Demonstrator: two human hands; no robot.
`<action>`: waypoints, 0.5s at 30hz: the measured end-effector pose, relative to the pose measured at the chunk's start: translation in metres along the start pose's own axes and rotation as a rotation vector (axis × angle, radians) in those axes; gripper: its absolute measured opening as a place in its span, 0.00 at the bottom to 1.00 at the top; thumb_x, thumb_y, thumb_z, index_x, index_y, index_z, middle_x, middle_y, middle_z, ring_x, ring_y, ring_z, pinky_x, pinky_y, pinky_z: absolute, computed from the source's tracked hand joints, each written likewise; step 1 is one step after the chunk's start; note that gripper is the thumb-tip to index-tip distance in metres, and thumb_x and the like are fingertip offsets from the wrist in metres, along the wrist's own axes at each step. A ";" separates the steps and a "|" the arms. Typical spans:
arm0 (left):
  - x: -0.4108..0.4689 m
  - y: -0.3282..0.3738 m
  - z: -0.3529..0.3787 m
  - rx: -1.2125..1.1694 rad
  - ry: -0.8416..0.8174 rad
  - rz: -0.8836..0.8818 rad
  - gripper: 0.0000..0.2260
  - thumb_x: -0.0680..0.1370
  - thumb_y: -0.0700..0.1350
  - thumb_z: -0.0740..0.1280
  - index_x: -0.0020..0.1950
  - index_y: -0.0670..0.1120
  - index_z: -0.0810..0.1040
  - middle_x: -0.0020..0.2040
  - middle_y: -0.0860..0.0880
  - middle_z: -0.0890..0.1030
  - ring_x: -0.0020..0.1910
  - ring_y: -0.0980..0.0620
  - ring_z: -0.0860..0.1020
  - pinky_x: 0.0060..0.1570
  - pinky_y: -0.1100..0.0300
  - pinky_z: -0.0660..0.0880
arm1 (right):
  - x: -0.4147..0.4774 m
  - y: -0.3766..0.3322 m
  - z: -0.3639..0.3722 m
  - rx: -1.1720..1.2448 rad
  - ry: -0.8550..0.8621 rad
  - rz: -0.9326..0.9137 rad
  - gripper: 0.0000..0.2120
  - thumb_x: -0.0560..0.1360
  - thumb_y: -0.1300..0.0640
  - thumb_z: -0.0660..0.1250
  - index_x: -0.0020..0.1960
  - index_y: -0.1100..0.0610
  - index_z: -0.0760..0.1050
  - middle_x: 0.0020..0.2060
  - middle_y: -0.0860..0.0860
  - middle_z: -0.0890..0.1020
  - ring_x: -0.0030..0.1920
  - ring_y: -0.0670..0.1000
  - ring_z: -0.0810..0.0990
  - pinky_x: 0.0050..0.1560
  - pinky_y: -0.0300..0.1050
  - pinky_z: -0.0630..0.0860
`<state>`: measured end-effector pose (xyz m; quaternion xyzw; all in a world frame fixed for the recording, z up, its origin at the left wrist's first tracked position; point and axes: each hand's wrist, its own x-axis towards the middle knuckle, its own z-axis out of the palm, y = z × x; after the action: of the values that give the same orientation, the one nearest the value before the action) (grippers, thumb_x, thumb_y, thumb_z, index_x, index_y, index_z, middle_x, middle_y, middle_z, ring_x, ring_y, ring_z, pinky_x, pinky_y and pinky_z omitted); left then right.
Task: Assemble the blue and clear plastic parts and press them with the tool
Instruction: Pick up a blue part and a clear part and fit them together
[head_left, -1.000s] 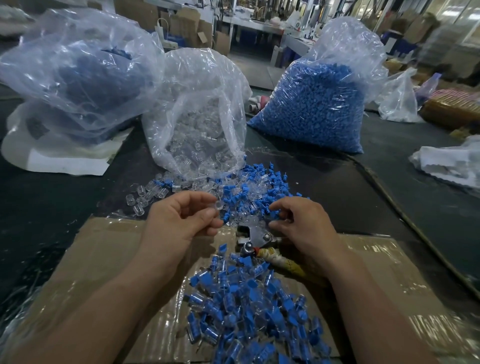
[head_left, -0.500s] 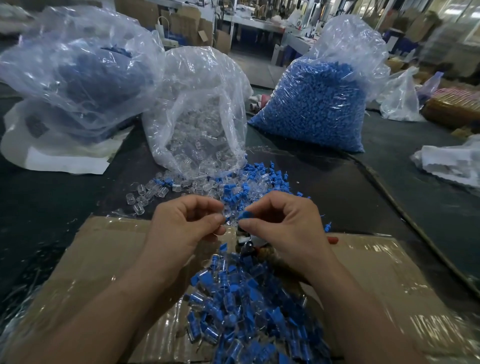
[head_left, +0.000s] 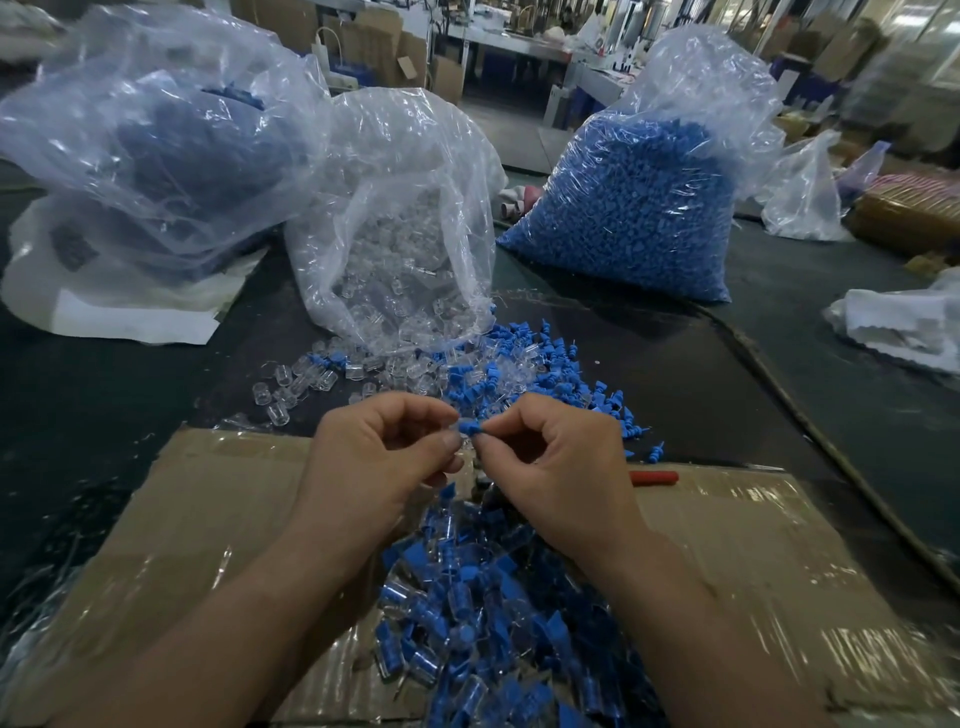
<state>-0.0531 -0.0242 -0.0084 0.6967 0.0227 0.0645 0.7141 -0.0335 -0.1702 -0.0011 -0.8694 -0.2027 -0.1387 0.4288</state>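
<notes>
Both hands are held close together above the far edge of the cardboard sheet (head_left: 208, 519), which lies on the dark table (head_left: 104, 389). The left hand (head_left: 384, 457) has its fingers curled, and its thumb and forefinger pinch one end of a small blue part (head_left: 470, 428). The right hand (head_left: 561, 467) is curled in the same way and pinches the other end. The part is therefore in the air between the two sets of fingertips, above the cardboard's far edge. Whether a clear piece is also between the left fingertips I cannot tell, because that place is too small and covered. On the cardboard, from its middle toward its near edge, lies a heap of joined pieces (head_left: 483, 623), blue with clear sleeves, partly under the wrists. A short red handle (head_left: 654, 477) rests at the far edge of the cardboard, toward its right side; the rest of that object is hidden by the right hand. Just beyond the cardboard's far edge, loose blue and clear parts (head_left: 519, 364) are spread on the table. Further beyond this edge stands an open bag of clear parts (head_left: 400, 234), and its mouth reaches the loose parts. Beyond the cardboard's far right corner stands a full bag of blue parts (head_left: 639, 208). Beyond its far left corner is a cloudy bag (head_left: 156, 130) with dark blue contents.
</notes>
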 end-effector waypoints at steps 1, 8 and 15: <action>0.000 0.000 0.000 0.013 -0.004 0.007 0.08 0.69 0.33 0.71 0.40 0.46 0.80 0.33 0.47 0.83 0.31 0.54 0.81 0.32 0.66 0.77 | 0.000 0.000 0.000 -0.028 0.000 -0.011 0.01 0.69 0.61 0.71 0.39 0.58 0.81 0.30 0.46 0.81 0.31 0.45 0.78 0.34 0.44 0.78; -0.003 0.003 0.003 0.070 -0.021 0.057 0.10 0.70 0.33 0.70 0.39 0.48 0.80 0.34 0.50 0.83 0.31 0.58 0.80 0.32 0.69 0.76 | -0.001 -0.002 -0.001 -0.139 -0.070 -0.043 0.07 0.71 0.56 0.69 0.35 0.57 0.78 0.28 0.47 0.79 0.28 0.46 0.75 0.31 0.48 0.75; -0.003 0.005 0.000 -0.021 -0.063 0.059 0.05 0.65 0.38 0.71 0.39 0.45 0.80 0.33 0.49 0.82 0.31 0.57 0.79 0.34 0.68 0.76 | 0.000 -0.002 -0.003 -0.130 -0.132 -0.123 0.07 0.73 0.56 0.68 0.40 0.59 0.79 0.32 0.50 0.79 0.32 0.48 0.76 0.35 0.51 0.75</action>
<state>-0.0566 -0.0249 -0.0037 0.6912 -0.0209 0.0640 0.7195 -0.0350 -0.1715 0.0024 -0.8885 -0.2742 -0.1200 0.3478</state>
